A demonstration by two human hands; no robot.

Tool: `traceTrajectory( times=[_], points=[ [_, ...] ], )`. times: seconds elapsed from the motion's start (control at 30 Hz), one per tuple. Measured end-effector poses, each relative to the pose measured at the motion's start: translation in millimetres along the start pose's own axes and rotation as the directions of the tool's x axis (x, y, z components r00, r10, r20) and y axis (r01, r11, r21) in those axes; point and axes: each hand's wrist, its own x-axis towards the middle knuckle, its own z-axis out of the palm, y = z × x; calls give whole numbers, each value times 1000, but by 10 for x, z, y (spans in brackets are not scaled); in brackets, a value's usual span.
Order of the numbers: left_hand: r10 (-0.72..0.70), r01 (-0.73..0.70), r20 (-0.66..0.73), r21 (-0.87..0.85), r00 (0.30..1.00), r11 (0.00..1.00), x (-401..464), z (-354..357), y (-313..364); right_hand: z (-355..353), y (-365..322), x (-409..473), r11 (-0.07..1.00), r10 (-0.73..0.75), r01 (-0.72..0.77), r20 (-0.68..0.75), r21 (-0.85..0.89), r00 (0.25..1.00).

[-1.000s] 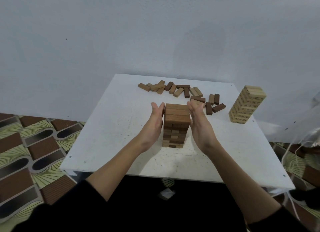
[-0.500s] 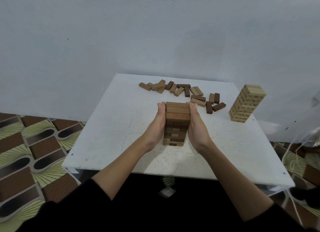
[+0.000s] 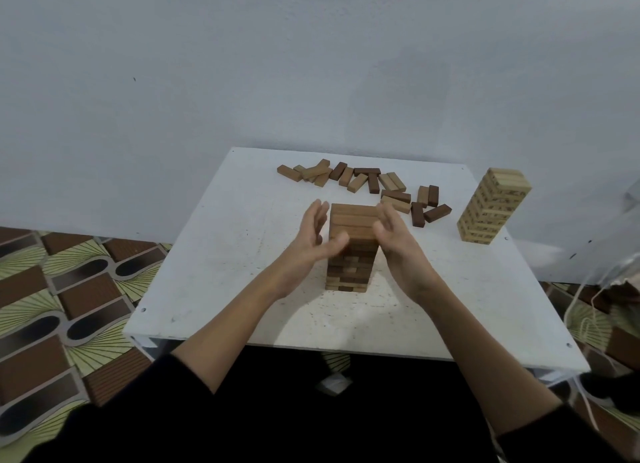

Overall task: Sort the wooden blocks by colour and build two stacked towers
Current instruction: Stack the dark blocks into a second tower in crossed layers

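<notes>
White table (image 3: 225,254), upright brown tower (image 3: 351,254)

Black long sleeves pushed up toward the elbows, forearms bare; left hand (image 3: 304,244) and right hand (image 3: 398,244) bare, ungloved

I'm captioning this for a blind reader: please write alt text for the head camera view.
Two open hands, left hand and right hand, flank a brown block tower on a white table. Loose brown blocks lie behind it, and a pale block tower stands at the far right.

Brown tower (image 3: 352,248), pale tower (image 3: 491,206), white table (image 3: 221,254).
</notes>
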Motion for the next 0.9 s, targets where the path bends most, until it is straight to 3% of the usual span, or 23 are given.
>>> traceTrajectory(
  times=[0.17,0.33,0.9],
  points=[
    [107,-114,74,96,991,989,112,-158,98,-187,-174,61,975,-47,66,93,-212,995],
    [112,-118,52,149,992,982,196,-188,174,-241,-232,144,944,-43,90,150,-316,988],
    [93,-96,31,141,995,985,261,-177,125,-220,-245,190,946,5,36,126,-321,992]
  ],
)
